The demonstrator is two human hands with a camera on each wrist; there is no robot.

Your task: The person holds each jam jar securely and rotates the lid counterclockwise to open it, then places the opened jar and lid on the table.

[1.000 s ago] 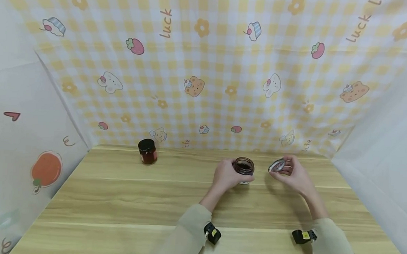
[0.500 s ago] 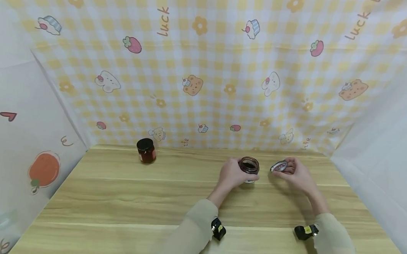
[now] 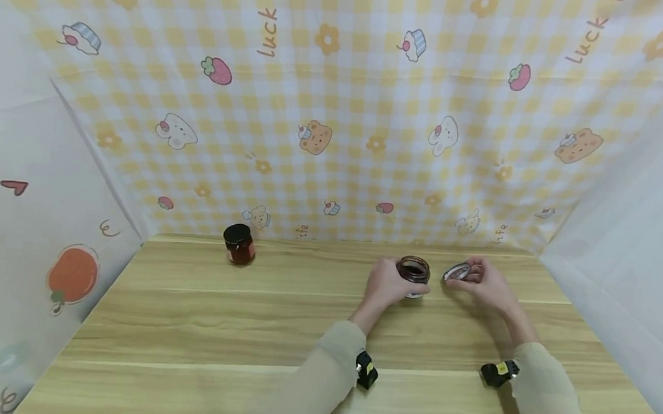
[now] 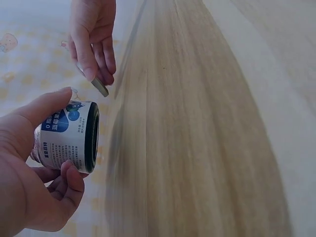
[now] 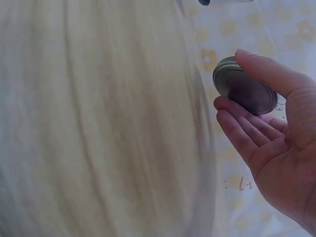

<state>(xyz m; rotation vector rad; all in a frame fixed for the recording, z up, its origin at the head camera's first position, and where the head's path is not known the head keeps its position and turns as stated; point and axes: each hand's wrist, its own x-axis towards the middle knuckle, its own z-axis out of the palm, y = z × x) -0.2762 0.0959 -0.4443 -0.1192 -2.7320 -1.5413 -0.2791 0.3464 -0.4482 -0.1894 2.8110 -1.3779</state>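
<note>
In the head view my left hand (image 3: 386,286) grips an open glass jar (image 3: 414,277) around its side, mouth upward, with dark contents. The left wrist view shows its white label (image 4: 66,136) printed with blueberries, and a small gap between the jar's base and the tabletop. To the right of the jar, my right hand (image 3: 487,286) pinches a round metal lid (image 3: 457,272) between thumb and fingers. That lid (image 5: 244,89) is tilted and held apart from the jar. A second jar (image 3: 240,246), dark red with a black lid, stands upright at the back left.
The wooden table (image 3: 218,326) reaches back to a yellow checked cloth (image 3: 348,108) hanging behind it. White sheets (image 3: 21,216) close off both sides. Each wrist wears a black camera (image 3: 365,369).
My left hand has moved the open jar to the right, closer to the lid. My right hand has shifted slightly right with the lid. The black-lidded jar stays in place.
</note>
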